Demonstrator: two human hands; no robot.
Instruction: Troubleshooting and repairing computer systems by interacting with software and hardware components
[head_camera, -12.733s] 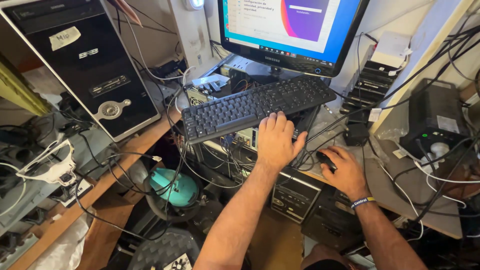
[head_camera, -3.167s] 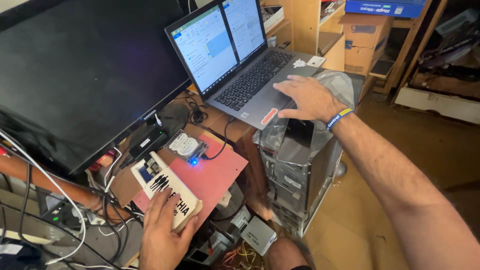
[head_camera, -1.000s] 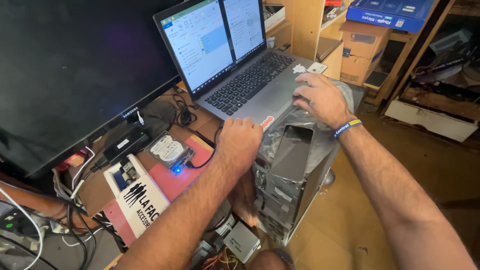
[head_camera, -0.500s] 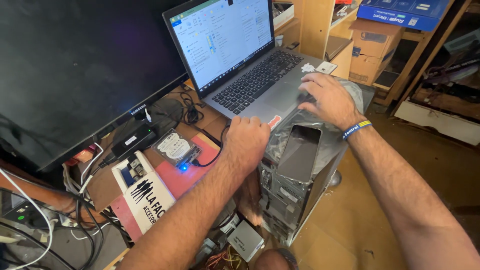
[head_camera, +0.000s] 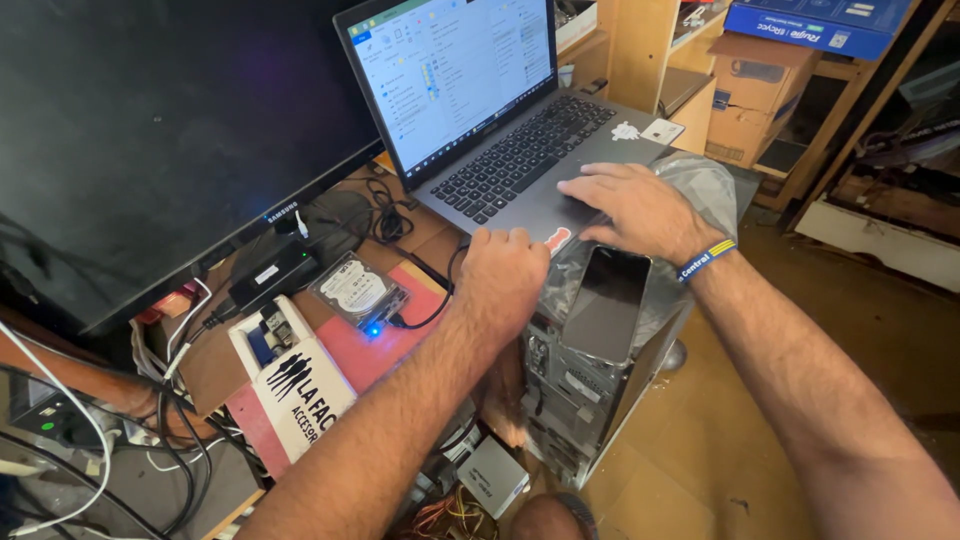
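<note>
An open grey laptop (head_camera: 520, 150) with a lit screen rests partly on a plastic-wrapped computer tower (head_camera: 590, 400). My right hand (head_camera: 635, 205), with a blue wristband, lies flat on the laptop's touchpad area, fingers apart and holding nothing. My left hand (head_camera: 505, 275) sits at the laptop's front edge with its fingers curled over that edge. A black phone (head_camera: 605, 300) lies face up on the tower, just below my right wrist. A bare hard drive (head_camera: 355, 290) with a blue light and a black cable lies on a red mat (head_camera: 385, 345), left of my left hand.
A large dark monitor (head_camera: 150, 130) fills the left. A white printed box (head_camera: 295, 385) lies below the drive, with tangled cables (head_camera: 90, 450) further left. Wooden shelves and cardboard boxes (head_camera: 745, 100) stand behind the laptop. A small grey box (head_camera: 495, 475) sits low by the tower.
My left hand has moved up from the red mat to the laptop's front edge. My right hand has stayed on the laptop near the touchpad.
</note>
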